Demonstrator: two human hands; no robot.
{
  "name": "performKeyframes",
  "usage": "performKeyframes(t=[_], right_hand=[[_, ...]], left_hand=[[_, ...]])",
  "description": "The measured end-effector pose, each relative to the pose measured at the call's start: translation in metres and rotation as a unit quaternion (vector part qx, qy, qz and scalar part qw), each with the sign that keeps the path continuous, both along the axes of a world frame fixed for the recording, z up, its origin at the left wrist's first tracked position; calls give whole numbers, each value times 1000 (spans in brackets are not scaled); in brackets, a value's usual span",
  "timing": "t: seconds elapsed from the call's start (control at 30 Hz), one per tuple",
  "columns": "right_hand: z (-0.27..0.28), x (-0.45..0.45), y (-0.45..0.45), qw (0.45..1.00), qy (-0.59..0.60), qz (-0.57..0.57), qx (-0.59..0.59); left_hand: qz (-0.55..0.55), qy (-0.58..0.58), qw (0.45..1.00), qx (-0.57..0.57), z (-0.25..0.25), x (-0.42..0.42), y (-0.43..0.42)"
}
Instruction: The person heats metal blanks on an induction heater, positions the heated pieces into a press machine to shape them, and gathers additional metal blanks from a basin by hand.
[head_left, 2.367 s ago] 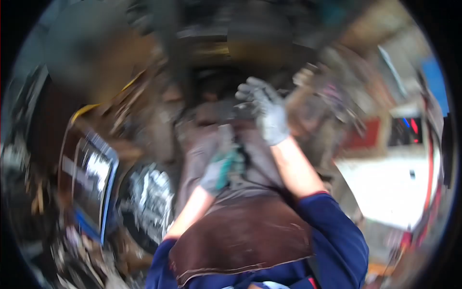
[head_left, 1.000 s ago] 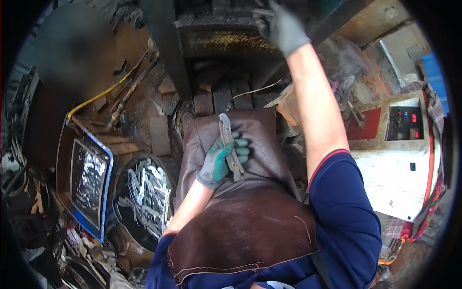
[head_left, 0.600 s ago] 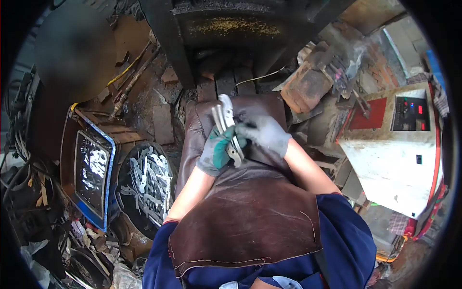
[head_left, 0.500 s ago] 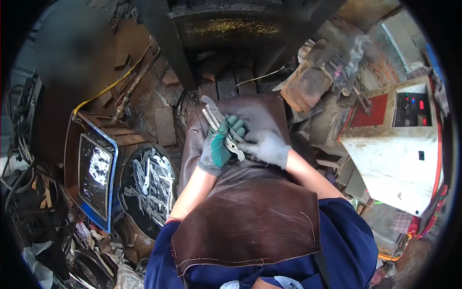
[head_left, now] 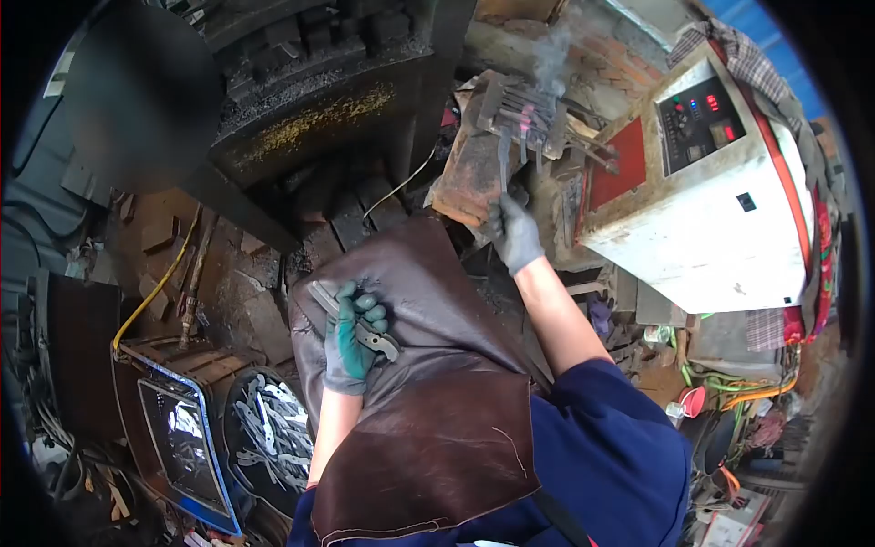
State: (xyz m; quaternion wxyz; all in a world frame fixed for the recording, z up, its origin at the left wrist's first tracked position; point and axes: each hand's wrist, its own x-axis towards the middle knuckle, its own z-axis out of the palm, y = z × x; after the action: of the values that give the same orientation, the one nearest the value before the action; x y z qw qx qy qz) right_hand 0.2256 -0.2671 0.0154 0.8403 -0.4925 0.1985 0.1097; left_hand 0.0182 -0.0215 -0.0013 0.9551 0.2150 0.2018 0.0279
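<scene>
My left hand (head_left: 348, 339), in a green and grey glove, is closed around flat grey metal pieces shaped like plier halves (head_left: 377, 344) above the brown leather apron (head_left: 410, 273). Out to the right, my right hand (head_left: 514, 233), in a grey glove, grips the lower end of a long metal piece (head_left: 504, 164). That piece points away from me, its far end near a row of metal bars (head_left: 538, 105) beside a brick block (head_left: 467, 178). One spot among the bars glows pink, and smoke rises behind them. How far the piece reaches among the bars is unclear.
A white machine with a lit control panel (head_left: 702, 123) stands at the right. On the left, a dark basin (head_left: 235, 438) holds many grey metal parts, next to a blue-edged frame (head_left: 214, 456). A black metal frame (head_left: 319, 128) rises ahead.
My right hand has left the left hand and reached out to the brick block with one metal piece. The left hand keeps its pieces over the apron. The view has turned right.
</scene>
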Motion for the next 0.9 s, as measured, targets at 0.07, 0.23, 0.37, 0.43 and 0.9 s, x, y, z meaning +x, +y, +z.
performKeyframes(t=[0.07, 0.23, 0.37, 0.43, 0.9], right_hand=[[-4, 31, 5, 1000, 5, -9, 1], [-3, 93, 18, 999, -1, -26, 20], [-1, 91, 27, 999, -17, -27, 25], [10, 75, 45, 999, -42, 21, 22], [152, 94, 277, 921, -169, 332, 111]], left_hand=[[-9, -13, 1000, 8, -3, -1, 0], [-17, 6, 999, 38, -2, -2, 1], [-17, -3, 999, 30, -4, -2, 3], [-14, -4, 999, 52, -2, -2, 1], [-67, -52, 996, 36, 18, -6, 14]])
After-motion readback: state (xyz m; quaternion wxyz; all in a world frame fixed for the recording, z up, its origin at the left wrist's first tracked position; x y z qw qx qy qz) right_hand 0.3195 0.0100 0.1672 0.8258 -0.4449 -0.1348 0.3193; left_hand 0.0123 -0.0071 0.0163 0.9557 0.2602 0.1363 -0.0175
